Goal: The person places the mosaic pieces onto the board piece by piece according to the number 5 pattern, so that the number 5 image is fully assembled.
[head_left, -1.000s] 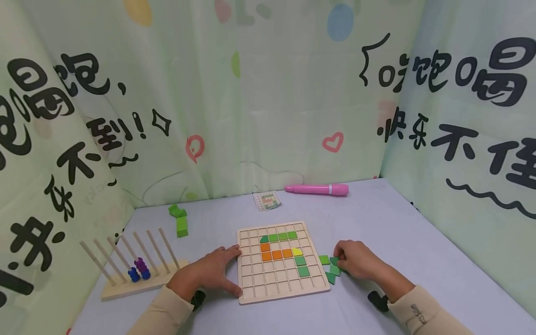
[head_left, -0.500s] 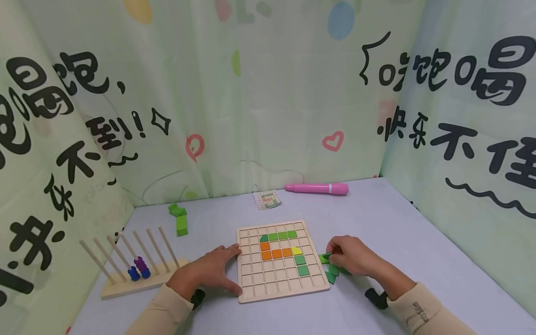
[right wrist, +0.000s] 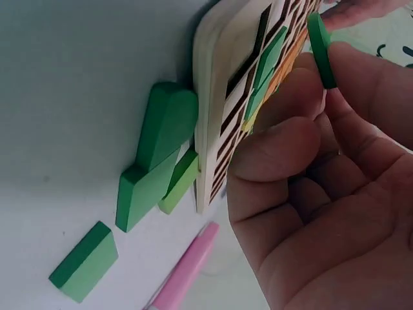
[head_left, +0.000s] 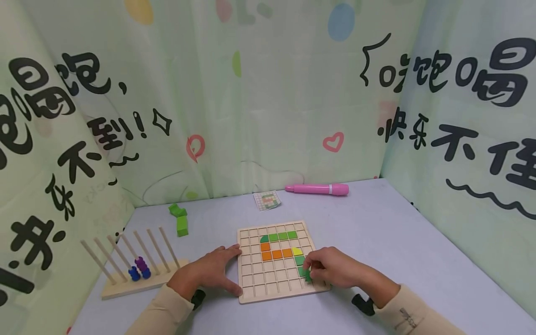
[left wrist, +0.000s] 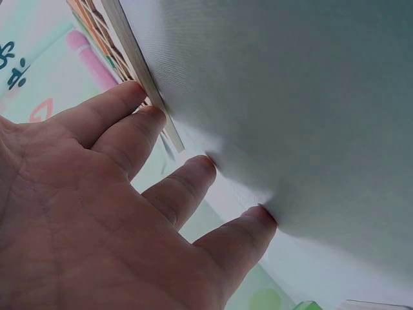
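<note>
A square wooden grid board point(head_left: 256, 284) lies on the table. Green tiles point(head_left: 282, 236) form its upper row, with orange tiles point(head_left: 276, 255), a yellow tile point(head_left: 297, 251) and more green ones below. Along the board's left edge rests my left hand point(head_left: 211, 271), fingers spread; in the left wrist view two fingertips point(left wrist: 152, 116) touch that edge. My right hand point(head_left: 337, 268) is over the board's right side, pinching a dark green tile point(right wrist: 319, 48) between thumb and finger. In the right wrist view, loose green tiles point(right wrist: 168, 123) lie beside the board, mostly hidden by the hand in the head view.
To the left stands a wooden peg rack point(head_left: 138, 289) with blue and purple beads point(head_left: 141, 267). Behind it lie bright green blocks point(head_left: 182, 226). A small pattern card point(head_left: 267, 201) and a pink marker point(head_left: 317, 189) lie near the table's back edge, before a printed curtain point(head_left: 268, 93).
My right hand has moved left from the loose tiles onto the board's right side, carrying a dark green tile. The left hand has stayed at the board's edge.
</note>
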`<state>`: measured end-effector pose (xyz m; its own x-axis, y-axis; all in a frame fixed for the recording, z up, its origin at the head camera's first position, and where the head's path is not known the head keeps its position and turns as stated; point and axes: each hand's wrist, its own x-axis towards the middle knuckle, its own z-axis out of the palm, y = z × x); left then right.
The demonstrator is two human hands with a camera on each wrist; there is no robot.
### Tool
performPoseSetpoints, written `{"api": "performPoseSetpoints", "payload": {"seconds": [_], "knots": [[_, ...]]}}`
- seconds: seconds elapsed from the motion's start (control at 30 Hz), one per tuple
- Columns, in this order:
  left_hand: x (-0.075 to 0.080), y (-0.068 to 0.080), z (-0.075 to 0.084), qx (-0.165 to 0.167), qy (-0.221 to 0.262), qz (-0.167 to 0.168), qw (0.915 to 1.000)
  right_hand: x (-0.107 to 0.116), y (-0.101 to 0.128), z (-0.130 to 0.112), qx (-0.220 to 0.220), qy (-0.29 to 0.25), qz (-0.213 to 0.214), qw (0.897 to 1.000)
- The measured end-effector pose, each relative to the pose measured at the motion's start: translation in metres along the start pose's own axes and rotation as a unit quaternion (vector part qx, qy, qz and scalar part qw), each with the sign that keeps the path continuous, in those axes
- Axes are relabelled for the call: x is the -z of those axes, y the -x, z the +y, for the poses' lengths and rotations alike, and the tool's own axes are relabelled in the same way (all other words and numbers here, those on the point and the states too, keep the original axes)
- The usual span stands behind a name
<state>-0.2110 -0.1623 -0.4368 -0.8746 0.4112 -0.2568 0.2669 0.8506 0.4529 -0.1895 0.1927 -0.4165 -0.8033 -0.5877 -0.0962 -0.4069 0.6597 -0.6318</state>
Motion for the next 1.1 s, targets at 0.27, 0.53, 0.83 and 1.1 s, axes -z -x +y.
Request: {"api": "performPoseSetpoints", "payload": {"seconds": [0.27, 0.53, 0.83, 1.1], "knots": [[-0.002, -0.001, 0.000, -0.001, 0.001, 0.001, 1.0000, -0.009, -0.004, -0.002, -0.005, 0.004, -0.004, 1.000], [-0.003, 0.000, 0.000, -0.005, 0.001, 0.006, 1.0000, -0.020, -0.003, -0.003, -0.001, 0.012, 0.019, 1.000], [-0.001, 0.003, 0.001, -0.006, 0.000, 0.008, 1.0000, -0.026, -0.004, -0.007, 0.001, 0.032, 0.035, 0.999], [-0.001, 0.002, 0.002, 0.000, 0.002, 0.005, 1.0000, -0.028, -0.003, -0.004, -0.024, 0.032, 0.054, 0.998]]}}
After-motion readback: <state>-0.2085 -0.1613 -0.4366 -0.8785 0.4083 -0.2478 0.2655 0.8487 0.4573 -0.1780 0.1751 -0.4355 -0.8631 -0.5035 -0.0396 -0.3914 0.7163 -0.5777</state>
